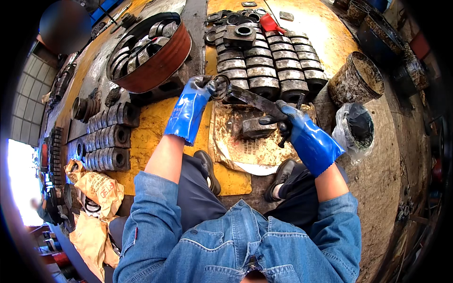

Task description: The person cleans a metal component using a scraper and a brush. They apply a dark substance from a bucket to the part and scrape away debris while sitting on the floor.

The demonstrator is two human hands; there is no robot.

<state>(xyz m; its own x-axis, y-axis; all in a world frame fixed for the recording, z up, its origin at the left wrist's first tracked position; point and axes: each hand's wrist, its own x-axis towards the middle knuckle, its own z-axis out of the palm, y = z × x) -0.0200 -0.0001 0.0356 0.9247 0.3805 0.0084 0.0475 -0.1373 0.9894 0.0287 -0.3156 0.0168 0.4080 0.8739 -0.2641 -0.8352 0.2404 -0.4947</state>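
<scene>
Both hands wear long blue rubber gloves blackened with grease at the fingers. My left hand [194, 96] is closed on a dark metal ring [220, 87] held up in front of me. In my right hand [299, 127] is a greasy flat-bladed tool [252, 99], its blade pointing left toward the ring. Whether blade and ring touch, I cannot tell. Beneath the tool, a dark metal block [257, 128] rests on a grease-stained sheet [234, 158]. Just beyond my hands, rows of round-ended metal blocks [262, 70] stand close together, with one bored block [239, 35] on top.
At the back left a rusty red drum ring [158, 70] holds curved metal parts. More bored blocks [107, 159] line the left, near torn brown paper bags [100, 188]. On the right are a grimy bucket [356, 80] and a plastic-lined container [358, 129]. A red object [270, 23] lies behind the rows.
</scene>
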